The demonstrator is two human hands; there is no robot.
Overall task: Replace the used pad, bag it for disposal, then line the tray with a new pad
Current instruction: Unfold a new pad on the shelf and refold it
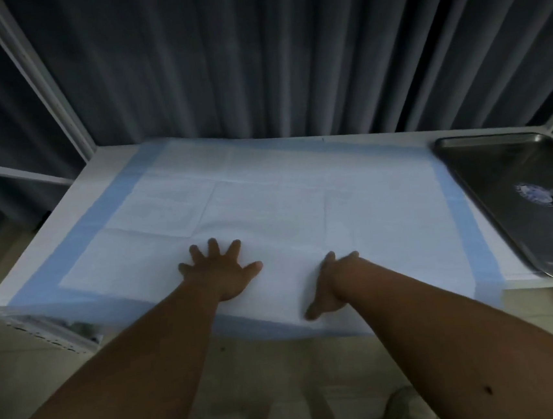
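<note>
Under our left hand (222,275), fingers spread wide and flat, lies the pad (268,210); our right hand (329,285) beside it presses palm-down, thumb pointing back toward us, holding nothing. Beyond both hands the pad runs out over the table (74,198). Well right of our right hand sits the steel tray (514,166). Risk: the near edge overhangs, so uneven smoothing may drag the pad off.

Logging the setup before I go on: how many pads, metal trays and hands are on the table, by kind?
Pads: 1, the blue-edged pad
Metal trays: 1, the metal tray
Hands: 2, left hand and right hand, both on the pad
Total: 4
</note>
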